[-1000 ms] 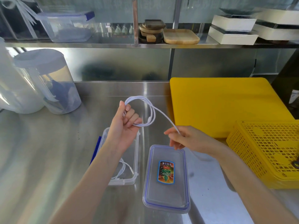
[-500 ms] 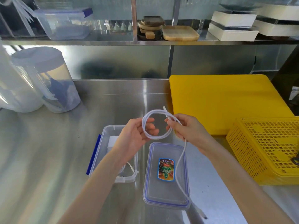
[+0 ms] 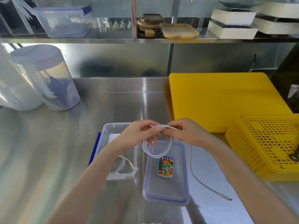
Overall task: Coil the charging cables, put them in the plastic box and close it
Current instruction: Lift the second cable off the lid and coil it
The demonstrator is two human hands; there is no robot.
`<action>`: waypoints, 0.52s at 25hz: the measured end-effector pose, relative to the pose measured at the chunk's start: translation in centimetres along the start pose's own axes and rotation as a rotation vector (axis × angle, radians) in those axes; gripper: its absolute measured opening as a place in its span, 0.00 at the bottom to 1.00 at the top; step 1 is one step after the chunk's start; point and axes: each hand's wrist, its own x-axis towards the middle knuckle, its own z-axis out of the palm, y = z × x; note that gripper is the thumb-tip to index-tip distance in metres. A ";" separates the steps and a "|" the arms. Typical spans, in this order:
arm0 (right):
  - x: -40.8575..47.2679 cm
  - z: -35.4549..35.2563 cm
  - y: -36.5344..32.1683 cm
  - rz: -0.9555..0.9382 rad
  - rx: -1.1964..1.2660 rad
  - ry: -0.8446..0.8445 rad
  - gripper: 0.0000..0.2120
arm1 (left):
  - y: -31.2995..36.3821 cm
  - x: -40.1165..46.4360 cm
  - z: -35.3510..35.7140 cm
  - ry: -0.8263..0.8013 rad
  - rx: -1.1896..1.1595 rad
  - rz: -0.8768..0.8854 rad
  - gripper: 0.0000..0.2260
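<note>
Change: since half a second back I see both hands lower and closer together, the loop now hanging down from them over the lid, and the loose tail moved off the lid to the counter at its right.
Cable: thin white charging cable point(image 3: 157, 152), gathered into a loop of a few turns that hangs from my hands above the near end of the lid; its free tail runs down the steel to the right of the lid and ends in a plug point(image 3: 225, 198).
Left hand point(image 3: 140, 135): fingers curled, pinching the top of the loop, with lower fingers hooked through it.
Right hand point(image 3: 182, 132): closed in a pinch on the same bundle of strands, fingertips touching those of the left.
Box: clear rectangular plastic box with a blue side clip point(image 3: 113, 126), open, just left of the lid; another white cable point(image 3: 122, 165) lies inside, partly hidden by my left forearm.
Lid: clear plastic lid with blue seal and a colourful sticker point(image 3: 166, 186), flat on the counter beside the box.
Counter: stainless steel worktop point(image 3: 48, 151).
Right side: yellow cutting board point(image 3: 218, 101); yellow perforated plastic basket point(image 3: 267, 143) nearer me.
Left side: clear cylindrical containers point(image 3: 48, 78) at the back.
</note>
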 end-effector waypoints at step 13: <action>-1.4 0.0 1.8 0.025 0.060 -0.123 0.12 | -0.8 0.3 -1.8 0.200 -0.391 0.140 0.12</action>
